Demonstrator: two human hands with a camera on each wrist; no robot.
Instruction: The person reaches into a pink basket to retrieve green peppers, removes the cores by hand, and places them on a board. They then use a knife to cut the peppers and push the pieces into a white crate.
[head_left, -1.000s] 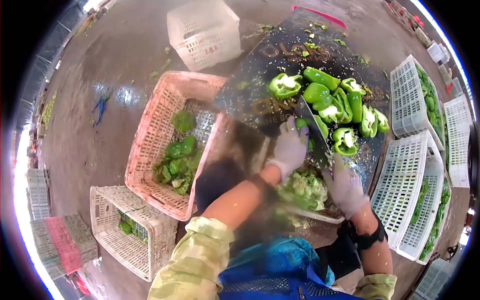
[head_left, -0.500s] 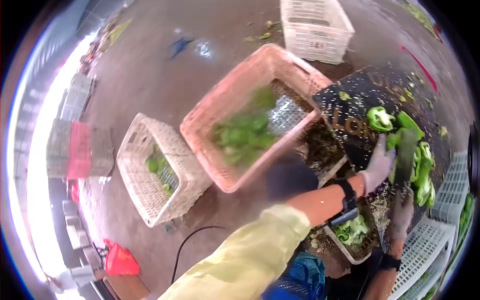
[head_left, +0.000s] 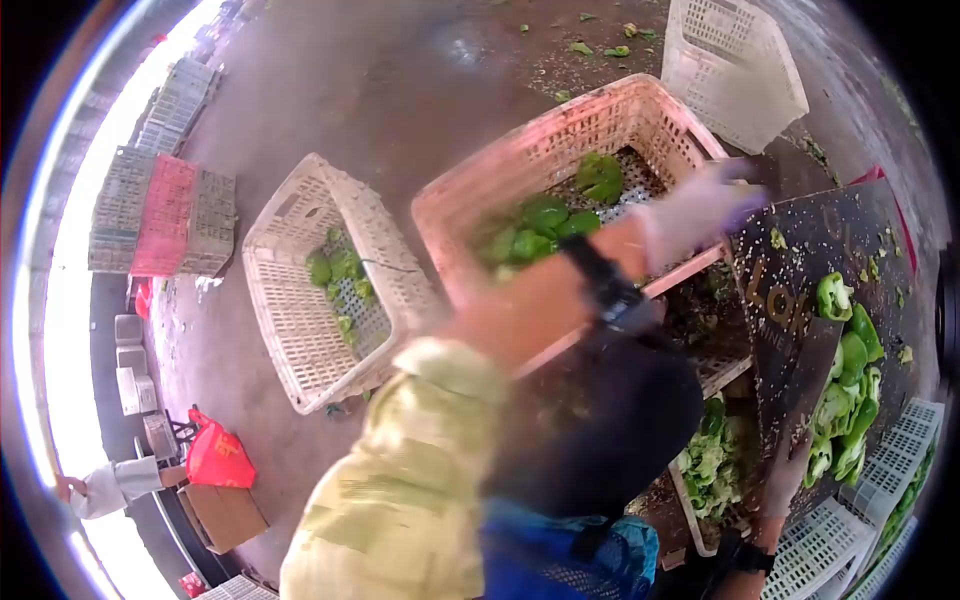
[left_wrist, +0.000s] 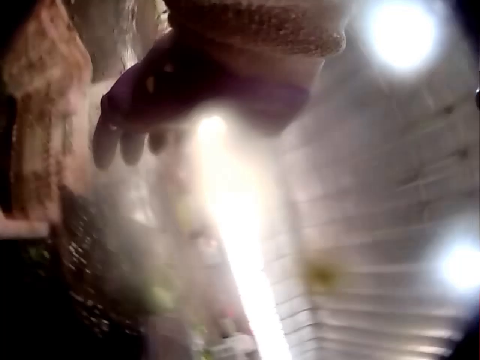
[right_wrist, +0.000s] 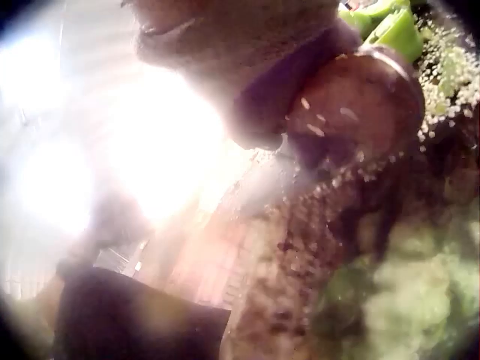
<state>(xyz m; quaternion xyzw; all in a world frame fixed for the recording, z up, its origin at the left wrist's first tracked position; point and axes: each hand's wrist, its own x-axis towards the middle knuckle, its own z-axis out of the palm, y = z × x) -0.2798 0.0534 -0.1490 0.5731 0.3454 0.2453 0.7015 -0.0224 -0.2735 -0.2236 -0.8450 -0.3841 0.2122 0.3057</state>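
Note:
Over the right rim of the pink crate (head_left: 520, 140) my gloved left hand (head_left: 695, 215) is blurred by motion, its fingers extended. In the left wrist view those fingers (left_wrist: 131, 146) hang loosely with no object against them. Green peppers (head_left: 545, 212) lie in the crate below. My gloved right hand (head_left: 788, 470) grips a broad-bladed knife (head_left: 815, 365) at the near side of the black board (head_left: 790, 240). Its blade lies beside the cut green peppers (head_left: 850, 400). One halved pepper (head_left: 833, 297) sits farther back, white core showing. White seeds are strewn over the board.
A tray of pale green scraps (head_left: 710, 480) stands below the board's near edge. To the left is a white crate (head_left: 270, 300) with some green pieces; another white crate (head_left: 735, 85) stands at the back. Blue-white crates (head_left: 905, 450) line the right side.
My left hand has come off the peppers by the blade and moved left to the pink crate. My right hand keeps the knife by the peppers. The head view has swung left.

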